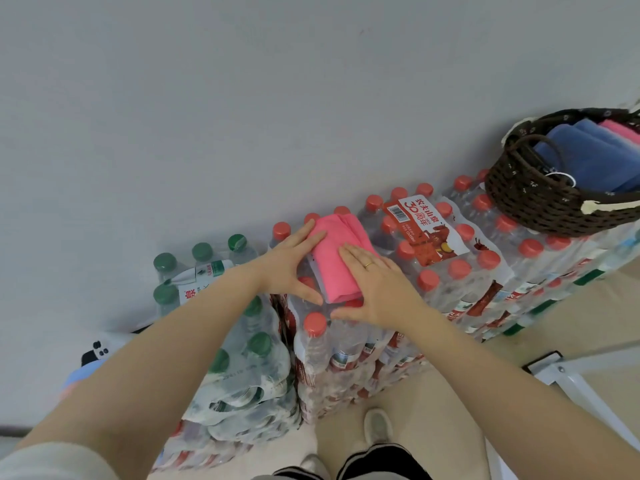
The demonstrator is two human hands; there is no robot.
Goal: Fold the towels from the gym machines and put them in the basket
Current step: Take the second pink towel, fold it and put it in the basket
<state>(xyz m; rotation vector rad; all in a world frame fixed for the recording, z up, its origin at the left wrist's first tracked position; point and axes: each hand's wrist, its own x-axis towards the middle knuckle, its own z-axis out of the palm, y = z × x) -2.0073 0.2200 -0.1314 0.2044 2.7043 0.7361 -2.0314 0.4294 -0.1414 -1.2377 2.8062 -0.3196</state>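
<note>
A folded pink towel lies on top of a shrink-wrapped pack of red-capped water bottles. My left hand lies flat along the towel's left edge with straight fingers. My right hand presses flat on the towel's right and near part, a ring on one finger. At the far right a dark woven basket stands on the bottle packs. It holds a folded blue towel and a folded pink towel.
Packs of green-capped bottles are stacked to the left, lower than the red-capped ones. A grey wall rises behind everything. A white metal frame leg stands on the floor at the right. My feet are below.
</note>
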